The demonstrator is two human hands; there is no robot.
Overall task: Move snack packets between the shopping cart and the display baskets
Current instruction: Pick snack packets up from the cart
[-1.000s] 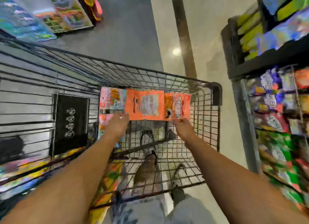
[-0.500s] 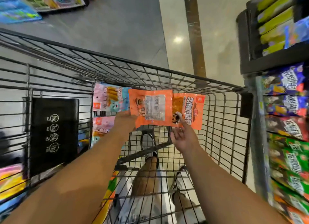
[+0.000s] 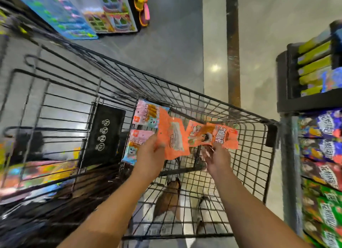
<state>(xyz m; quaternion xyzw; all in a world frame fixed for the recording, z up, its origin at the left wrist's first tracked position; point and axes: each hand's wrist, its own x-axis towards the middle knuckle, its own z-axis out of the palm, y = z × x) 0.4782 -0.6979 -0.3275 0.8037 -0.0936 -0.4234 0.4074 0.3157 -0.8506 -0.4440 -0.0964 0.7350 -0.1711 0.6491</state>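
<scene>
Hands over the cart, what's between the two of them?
Head view: the orange packets span between the left hand and right hand; below that, only the cart wire shows.

Glossy plastic snack packets (image 3: 173, 136), black wire-metal shopping cart (image 3: 212, 99), shiny polished floor (image 3: 259, 44).

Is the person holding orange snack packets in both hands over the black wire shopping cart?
Yes: the left hand grips one orange snack packet and the right hand pinches another orange packet above the black wire shopping cart.
</scene>
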